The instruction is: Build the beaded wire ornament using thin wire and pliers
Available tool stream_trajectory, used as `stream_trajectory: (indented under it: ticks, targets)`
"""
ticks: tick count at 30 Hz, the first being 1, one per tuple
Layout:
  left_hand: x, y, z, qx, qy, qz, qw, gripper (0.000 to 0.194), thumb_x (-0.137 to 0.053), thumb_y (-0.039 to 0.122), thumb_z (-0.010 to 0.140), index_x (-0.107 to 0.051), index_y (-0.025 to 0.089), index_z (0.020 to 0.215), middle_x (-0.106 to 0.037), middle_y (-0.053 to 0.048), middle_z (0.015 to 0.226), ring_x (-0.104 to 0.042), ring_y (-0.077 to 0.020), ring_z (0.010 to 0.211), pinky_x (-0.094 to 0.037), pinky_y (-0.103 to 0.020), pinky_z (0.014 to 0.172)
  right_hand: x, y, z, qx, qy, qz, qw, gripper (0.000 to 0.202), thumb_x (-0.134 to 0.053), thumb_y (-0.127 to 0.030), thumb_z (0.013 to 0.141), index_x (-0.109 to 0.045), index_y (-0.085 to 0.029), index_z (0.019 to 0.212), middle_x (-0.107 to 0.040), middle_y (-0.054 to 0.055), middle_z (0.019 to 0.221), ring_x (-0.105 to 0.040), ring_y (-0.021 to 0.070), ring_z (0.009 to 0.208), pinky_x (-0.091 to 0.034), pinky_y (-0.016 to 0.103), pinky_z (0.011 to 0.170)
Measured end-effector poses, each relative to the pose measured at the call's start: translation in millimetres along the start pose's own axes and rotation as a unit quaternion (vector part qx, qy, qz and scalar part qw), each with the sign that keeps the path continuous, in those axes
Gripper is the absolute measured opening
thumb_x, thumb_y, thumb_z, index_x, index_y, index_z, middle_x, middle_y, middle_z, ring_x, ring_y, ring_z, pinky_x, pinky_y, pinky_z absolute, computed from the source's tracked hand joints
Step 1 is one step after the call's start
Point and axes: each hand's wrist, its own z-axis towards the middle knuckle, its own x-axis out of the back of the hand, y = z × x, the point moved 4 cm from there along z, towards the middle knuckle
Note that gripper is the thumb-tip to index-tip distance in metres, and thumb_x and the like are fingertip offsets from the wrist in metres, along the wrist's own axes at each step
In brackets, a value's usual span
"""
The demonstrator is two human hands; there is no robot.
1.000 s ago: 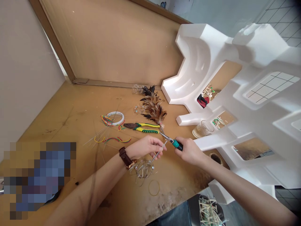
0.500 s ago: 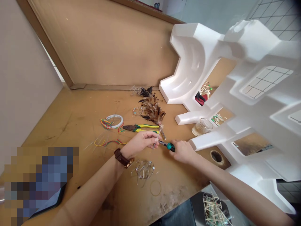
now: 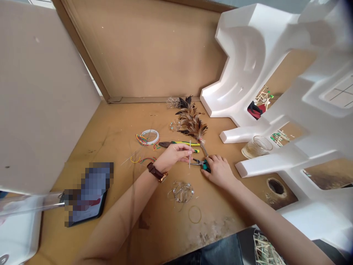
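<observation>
Near the middle of the desk [image 3: 162, 224], the left hand [image 3: 171, 156] has its fingers pinched round a thin metal rod [image 3: 189, 162], held roughly upright. The right hand [image 3: 220, 171] lies palm down over the teal handles of needle-nose pliers [image 3: 206, 166]; its grip is hidden, so I cannot tell whether the fingers are closed on them or only resting. The pliers' nose points at the rod's lower part, though whether they touch is unclear.

Such a slim pinch could let the rod twist or slip if something knocks its free end. The pliers' tip, so near the left fingertips, might nip skin should the handles close carelessly. The feather duster [image 3: 193, 119] has its handle end just beside the right fingers, and a sideways sweep could roll it or catch the combination pliers [image 3: 165, 144] beyond the left hand. Nearer the person, the bent-wire cluster [image 3: 182, 192] has loose ends that could snag a lowered wrist.
</observation>
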Motion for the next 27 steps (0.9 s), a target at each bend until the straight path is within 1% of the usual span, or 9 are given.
stream_trajectory:
  ticks: [3, 5, 7, 10, 12, 15, 17, 20, 27]
  targets:
    - [2.6, -0.5, 2.5, -0.018, 0.018, 0.031, 0.999, 0.023, -0.069, 0.028, 0.063, -0.063, 0.011, 0.077, -0.063, -0.004, 0.084, -0.056, -0.0093, 0.065, -0.049, -0.026, 0.065, 11.7, -2.0, 0.8, -0.008, 0.016, 0.081, 0.997, 0.031, -0.051, -0.040, 0.078, -0.062, -0.019, 0.099, -0.062, 0.010, 0.099, -0.051, 0.0242, 0.097, -0.035, 0.034, 0.082]
    - [3.2, -0.4, 3.5, -0.028, 0.018, 0.042, 0.999, 0.023, -0.069, 0.028, 0.063, -0.063, 0.011, 0.077, -0.063, -0.004, 0.085, -0.055, -0.0086, 0.064, -0.048, -0.026, 0.065, 22.1, -4.9, 2.2, -0.026, 0.050, 0.195, 0.979, 0.027, -0.046, -0.038, 0.082, -0.064, -0.020, 0.093, -0.065, 0.007, 0.093, -0.055, 0.0202, 0.088, -0.038, 0.030, 0.076]
    - [3.2, 0.0, 4.0, -0.036, 0.016, 0.046, 0.998, 0.023, -0.068, 0.029, 0.064, -0.063, 0.011, 0.078, -0.063, -0.004, 0.085, -0.055, -0.0086, 0.064, -0.048, -0.026, 0.064, 26.6, -11.3, 5.9, -0.034, 0.046, 0.337, 0.940, 0.028, -0.046, -0.039, 0.082, -0.065, -0.020, 0.090, -0.066, 0.004, 0.084, -0.057, 0.0166, 0.076, -0.041, 0.027, 0.068]
    - [3.9, 1.7, 4.4, -0.065, 0.024, 0.052, 0.996, 0.023, -0.067, 0.029, 0.065, -0.063, 0.011, 0.079, -0.063, -0.003, 0.084, -0.055, -0.0089, 0.064, -0.048, -0.025, 0.063, 19.9, -27.3, 16.0, -0.019, -0.019, 0.509, 0.860, 0.028, -0.052, -0.040, 0.077, -0.065, -0.017, 0.085, -0.063, 0.001, 0.066, -0.055, 0.0130, 0.059, -0.042, 0.024, 0.058]
    - [5.0, 1.7, 5.1, -0.086, 0.035, 0.063, 0.994, 0.021, -0.066, 0.028, 0.066, -0.063, 0.011, 0.079, -0.062, -0.002, 0.078, -0.055, -0.0091, 0.065, -0.048, -0.024, 0.063, 11.2, -34.9, 23.4, -0.015, -0.033, 0.573, 0.819, 0.025, -0.056, -0.039, 0.075, -0.064, -0.016, 0.080, -0.061, 0.000, 0.061, -0.054, 0.0121, 0.056, -0.043, 0.024, 0.057]
    - [5.9, -2.2, 7.4, -0.094, 0.046, 0.081, 0.991, 0.020, -0.065, 0.025, 0.068, -0.062, 0.011, 0.081, -0.061, -0.001, 0.074, -0.055, -0.0097, 0.065, -0.049, -0.024, 0.062, -4.2, -37.3, 30.5, -0.016, -0.022, 0.630, 0.776, 0.024, -0.059, -0.039, 0.072, -0.062, -0.016, 0.077, -0.060, 0.000, 0.061, -0.055, 0.0117, 0.057, -0.043, 0.024, 0.057]
    - [5.6, -6.6, 9.6, -0.085, 0.045, 0.083, 0.992, 0.019, -0.064, 0.023, 0.068, -0.062, 0.011, 0.082, -0.062, -0.002, 0.075, -0.056, -0.0101, 0.065, -0.049, -0.025, 0.062, -12.9, -34.5, 31.1, -0.018, -0.021, 0.649, 0.760, 0.024, -0.060, -0.039, 0.072, -0.061, -0.016, 0.078, -0.060, 0.001, 0.063, -0.055, 0.0112, 0.056, -0.043, 0.024, 0.056]
    - [4.5, -12.2, 12.5, -0.070, 0.036, 0.069, 0.995, 0.017, -0.063, 0.020, 0.069, -0.061, 0.010, 0.083, -0.062, -0.002, 0.074, -0.056, -0.0100, 0.065, -0.049, -0.026, 0.063, -19.5, -28.2, 28.7, -0.028, -0.032, 0.659, 0.751, 0.026, -0.062, -0.041, 0.070, -0.062, -0.016, 0.077, -0.061, 0.001, 0.065, -0.055, 0.0108, 0.056, -0.042, 0.023, 0.053]
    - [3.7, -14.8, 13.8, -0.072, 0.017, 0.065, 0.995, 0.016, -0.065, 0.019, 0.068, -0.059, 0.010, 0.079, -0.061, -0.001, 0.073, -0.056, -0.0083, 0.061, -0.048, -0.025, 0.063, -19.2, -26.4, 25.4, -0.043, -0.056, 0.658, 0.750, 0.027, -0.062, -0.042, 0.070, -0.063, -0.016, 0.078, -0.062, 0.000, 0.062, -0.054, 0.0099, 0.054, -0.040, 0.022, 0.050]
